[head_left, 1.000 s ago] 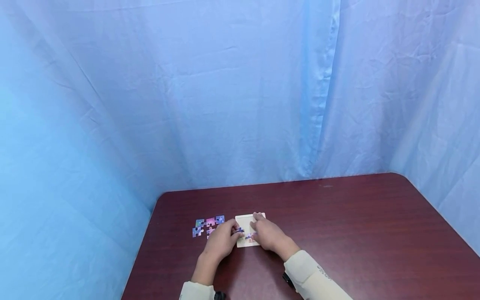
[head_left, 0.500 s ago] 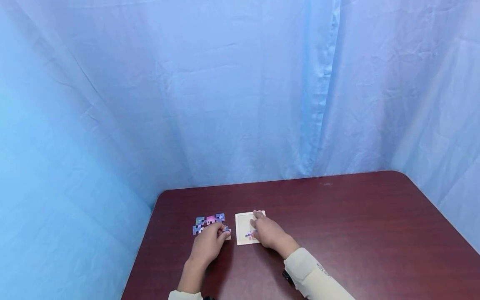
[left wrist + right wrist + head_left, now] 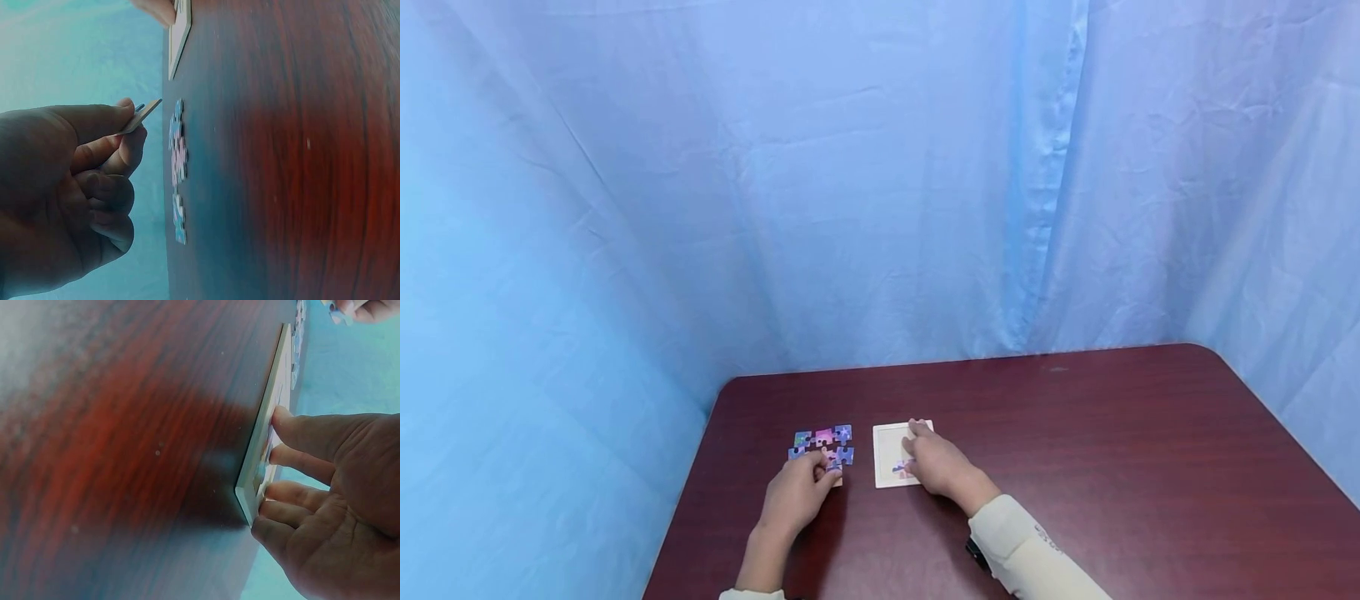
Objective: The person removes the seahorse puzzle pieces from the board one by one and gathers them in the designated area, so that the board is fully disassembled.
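My left hand (image 3: 793, 493) pinches a jigsaw piece (image 3: 145, 116) between thumb and fingertips. In the left wrist view the piece is held tilted, its thin wooden edge showing. Beyond it several loose jigsaw pieces (image 3: 824, 437), blue, pink and purple, lie on the table. To their right is a square, pale wooden puzzle tray (image 3: 887, 442) with a raised rim. My right hand (image 3: 942, 463) rests over the tray's right side, thumb on its face and fingers along the edge in the right wrist view. Fitted pieces (image 3: 901, 470) show at the tray's lower part, partly hidden by that hand.
The dark red-brown table (image 3: 1075, 467) has rounded back corners and reaches far to the right. Pale blue curtains (image 3: 880, 208) hang behind it and along both sides.
The left hand has moved left from the tray to over the loose pieces, a piece in its fingertips. The right hand stays on the tray.
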Tool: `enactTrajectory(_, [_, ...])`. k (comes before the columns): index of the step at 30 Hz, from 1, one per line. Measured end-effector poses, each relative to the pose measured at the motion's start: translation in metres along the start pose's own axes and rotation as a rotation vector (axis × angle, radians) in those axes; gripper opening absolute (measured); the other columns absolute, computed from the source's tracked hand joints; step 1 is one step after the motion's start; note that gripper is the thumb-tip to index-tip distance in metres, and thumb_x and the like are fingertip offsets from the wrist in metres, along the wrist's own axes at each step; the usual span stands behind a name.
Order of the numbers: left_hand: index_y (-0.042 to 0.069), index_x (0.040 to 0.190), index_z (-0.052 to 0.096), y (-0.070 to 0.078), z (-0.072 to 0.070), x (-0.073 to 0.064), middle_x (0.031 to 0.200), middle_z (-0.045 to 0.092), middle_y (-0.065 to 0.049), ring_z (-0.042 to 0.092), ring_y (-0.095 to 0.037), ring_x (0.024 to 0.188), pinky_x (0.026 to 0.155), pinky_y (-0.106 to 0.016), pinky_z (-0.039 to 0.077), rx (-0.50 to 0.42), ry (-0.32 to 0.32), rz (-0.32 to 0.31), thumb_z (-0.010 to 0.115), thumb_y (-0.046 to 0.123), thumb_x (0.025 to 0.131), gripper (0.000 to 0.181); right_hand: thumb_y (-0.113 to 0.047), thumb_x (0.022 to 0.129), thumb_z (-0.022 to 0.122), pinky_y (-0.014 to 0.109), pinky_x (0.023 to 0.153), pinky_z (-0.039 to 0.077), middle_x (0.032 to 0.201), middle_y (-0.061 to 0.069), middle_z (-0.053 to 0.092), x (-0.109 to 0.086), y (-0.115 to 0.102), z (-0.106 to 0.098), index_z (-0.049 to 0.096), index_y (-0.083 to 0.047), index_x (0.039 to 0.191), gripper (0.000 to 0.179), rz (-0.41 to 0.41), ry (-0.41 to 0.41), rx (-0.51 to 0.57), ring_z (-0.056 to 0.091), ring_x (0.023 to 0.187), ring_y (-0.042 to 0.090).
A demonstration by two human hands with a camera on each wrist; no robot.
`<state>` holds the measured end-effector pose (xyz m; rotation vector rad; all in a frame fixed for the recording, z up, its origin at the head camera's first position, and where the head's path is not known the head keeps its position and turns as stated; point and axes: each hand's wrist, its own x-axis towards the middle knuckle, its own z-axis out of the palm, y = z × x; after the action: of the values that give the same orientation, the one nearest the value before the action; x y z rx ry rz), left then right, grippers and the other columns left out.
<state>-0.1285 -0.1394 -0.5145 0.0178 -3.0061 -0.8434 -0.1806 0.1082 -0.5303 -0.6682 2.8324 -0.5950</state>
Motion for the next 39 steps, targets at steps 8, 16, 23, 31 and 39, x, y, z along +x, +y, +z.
enactTrajectory(8, [0.017, 0.084, 0.068, -0.013, -0.009, -0.003, 0.067, 0.055, 0.006, 0.05, -0.011, 0.062, 0.061, -0.032, 0.04, 0.014, -0.011, -0.074, 0.078, 0.029, 0.096, 0.02, -0.01, 0.101, 0.068, 0.049, 0.122, 0.041, 0.163, 0.029, 0.043, 0.0, -0.002, -0.001, 0.062, 0.008, 0.141, 0.044, 0.013, -0.006, 0.008, 0.042, 0.155, 0.041])
enactTrajectory(16, [0.013, 0.085, 0.071, -0.027, -0.016, -0.007, 0.066, 0.062, 0.004, 0.053, -0.013, 0.061, 0.059, -0.033, 0.042, 0.024, -0.058, -0.174, 0.078, 0.028, 0.095, 0.02, -0.011, 0.101, 0.069, 0.049, 0.123, 0.04, 0.164, 0.028, 0.043, 0.0, -0.002, 0.002, 0.062, 0.007, 0.141, 0.045, 0.021, -0.007, 0.027, 0.04, 0.156, 0.041])
enactTrajectory(23, [0.012, 0.082, 0.07, -0.036, -0.016, -0.006, 0.064, 0.061, 0.003, 0.055, -0.012, 0.06, 0.058, -0.033, 0.043, 0.031, -0.039, -0.199, 0.081, 0.028, 0.092, 0.022, -0.009, 0.101, 0.068, 0.05, 0.123, 0.04, 0.163, 0.029, 0.043, -0.001, -0.002, -0.001, 0.061, 0.008, 0.141, 0.044, 0.012, -0.003, 0.022, 0.04, 0.155, 0.042])
enactTrajectory(31, [0.012, 0.083, 0.07, -0.043, -0.015, -0.005, 0.065, 0.06, 0.003, 0.054, -0.013, 0.061, 0.06, -0.034, 0.043, 0.068, -0.025, -0.234, 0.079, 0.031, 0.094, 0.024, -0.01, 0.101, 0.068, 0.049, 0.123, 0.04, 0.163, 0.029, 0.043, -0.001, -0.001, 0.002, 0.062, 0.008, 0.141, 0.044, 0.013, -0.003, 0.017, 0.04, 0.155, 0.042])
enactTrajectory(39, [0.01, 0.088, 0.072, -0.045, -0.015, 0.0, 0.066, 0.062, 0.002, 0.055, -0.014, 0.062, 0.06, -0.035, 0.044, 0.079, -0.003, -0.234, 0.08, 0.03, 0.093, 0.023, -0.01, 0.101, 0.067, 0.048, 0.123, 0.041, 0.164, 0.028, 0.043, 0.0, -0.002, 0.002, 0.062, 0.007, 0.141, 0.043, 0.02, 0.002, 0.016, 0.04, 0.155, 0.041])
